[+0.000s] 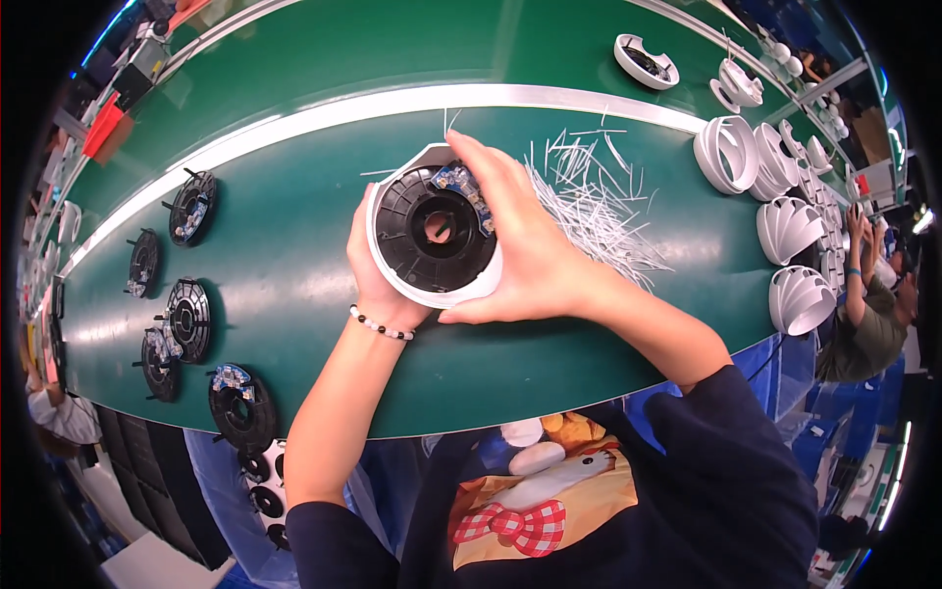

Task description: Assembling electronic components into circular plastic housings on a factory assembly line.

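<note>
Above the green table I hold a white round plastic housing (374, 234) between both hands. Seated in it is a black ribbed disc (407, 257) with a central hole and a blue circuit board (457, 184) along its upper right edge. My left hand (369, 275) cups the housing from the left and beneath; its fingers are mostly hidden behind it. A beaded bracelet circles that wrist. My right hand (520, 231) wraps the right side, with fingers at the upper rim and thumb at the lower edge. Skin shows through the disc's central hole.
Several black discs with circuit boards (188, 319) stand at the left. Right of my hands lies a heap of thin white strips (599, 221). White housings (726, 155) are stacked at the far right. A blue-lined bin (221, 491) holds more black discs. A co-worker (868, 314) is at the right.
</note>
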A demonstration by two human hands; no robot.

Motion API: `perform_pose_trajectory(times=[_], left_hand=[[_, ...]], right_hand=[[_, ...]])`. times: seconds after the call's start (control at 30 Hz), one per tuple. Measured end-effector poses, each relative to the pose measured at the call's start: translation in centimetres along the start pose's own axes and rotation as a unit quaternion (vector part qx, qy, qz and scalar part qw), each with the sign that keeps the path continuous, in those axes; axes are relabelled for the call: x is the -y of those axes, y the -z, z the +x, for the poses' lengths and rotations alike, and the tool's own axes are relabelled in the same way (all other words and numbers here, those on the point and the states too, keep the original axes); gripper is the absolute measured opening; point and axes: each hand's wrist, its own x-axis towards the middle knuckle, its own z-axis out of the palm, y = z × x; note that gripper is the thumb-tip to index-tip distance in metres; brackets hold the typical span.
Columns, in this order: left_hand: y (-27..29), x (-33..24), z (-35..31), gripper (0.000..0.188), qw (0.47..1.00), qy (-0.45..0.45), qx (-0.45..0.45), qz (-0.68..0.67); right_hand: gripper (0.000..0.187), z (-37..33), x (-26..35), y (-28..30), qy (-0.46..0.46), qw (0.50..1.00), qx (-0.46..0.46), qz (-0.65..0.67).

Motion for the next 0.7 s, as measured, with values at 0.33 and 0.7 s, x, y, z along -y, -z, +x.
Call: perform_pose_trajectory(times=[0.33, 0.7], left_hand=[[0.8, -1.5, 0.1, 0.075, 0.993, 0.055, 0.106, -0.009], [-0.1, -0.7, -0.7, 0.069, 0.991, -0.024, 0.072, 0.108]], right_hand=[[0.114, 1.8, -0.4, 1.5, 0.087, 0.991, 0.065, -0.079], [0.111, -0.4, -2.2, -3.0, 0.036, 0.995, -0.096, -0.010]])
